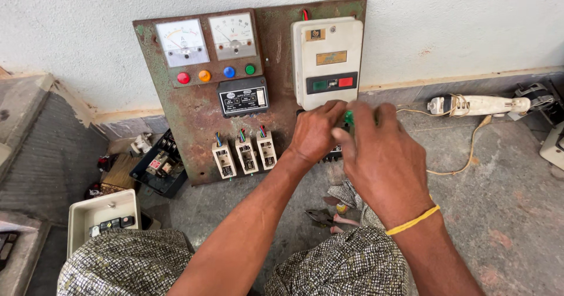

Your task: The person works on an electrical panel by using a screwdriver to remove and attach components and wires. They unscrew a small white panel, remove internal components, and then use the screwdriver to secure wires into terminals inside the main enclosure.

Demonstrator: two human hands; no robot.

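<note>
Both hands (352, 140) crowd the gap under the cream starter box (327, 61) on the rusty panel (197, 114); no way in there. Pliers (323, 216) and a rag (346, 193) lie on the floor (505, 213) between the knees. Left of the panel, a black contactor (160, 165) and an open cream box (101, 216) fill the corner. Right side: open concrete, crossed only by a cord (470, 149) from the white power tool (479, 104) by the wall.

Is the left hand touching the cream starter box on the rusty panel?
Cannot tell. In the head view the left hand sits just under the cream starter box, fingertips hidden at its lower edge.
</note>
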